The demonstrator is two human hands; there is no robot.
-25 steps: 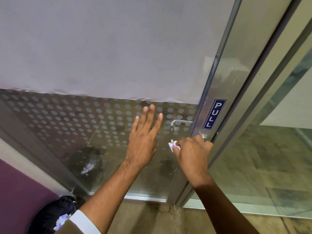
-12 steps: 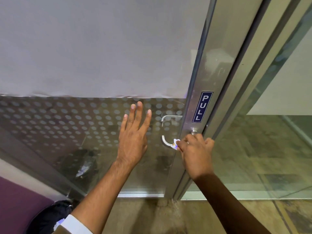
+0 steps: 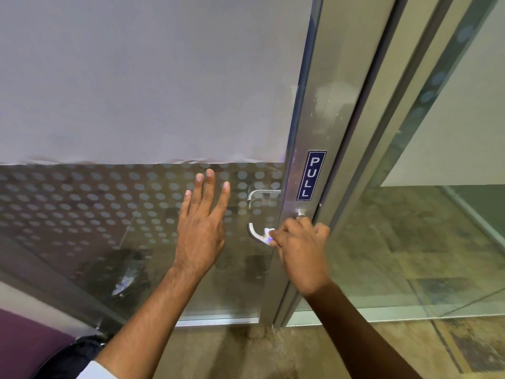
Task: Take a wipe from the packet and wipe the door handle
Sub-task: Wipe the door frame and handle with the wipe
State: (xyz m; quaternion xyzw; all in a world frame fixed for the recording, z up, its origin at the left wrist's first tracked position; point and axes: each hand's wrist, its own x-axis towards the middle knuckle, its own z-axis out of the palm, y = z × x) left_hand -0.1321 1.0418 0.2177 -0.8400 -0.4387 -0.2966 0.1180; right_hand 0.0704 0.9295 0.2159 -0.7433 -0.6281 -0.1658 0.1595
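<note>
A curved metal door handle sticks out from the aluminium stile of a glass door, below a blue PULL label. My right hand is closed around the handle's shaft with a small white wipe bunched in its fingers; only a bit of the wipe shows at the fingertips. My left hand lies flat on the dotted glass to the left of the handle, fingers spread and holding nothing. The packet is not in view.
A second handle shows through the glass on the door's far side. A black bin with a liner stands at the lower left by a purple wall. A fixed glass panel lies to the right of the door frame.
My right hand with the wipe has slid along the handle toward the stile, uncovering the handle's curved end. My left hand stays flat on the glass. The camera view has shifted slightly.
</note>
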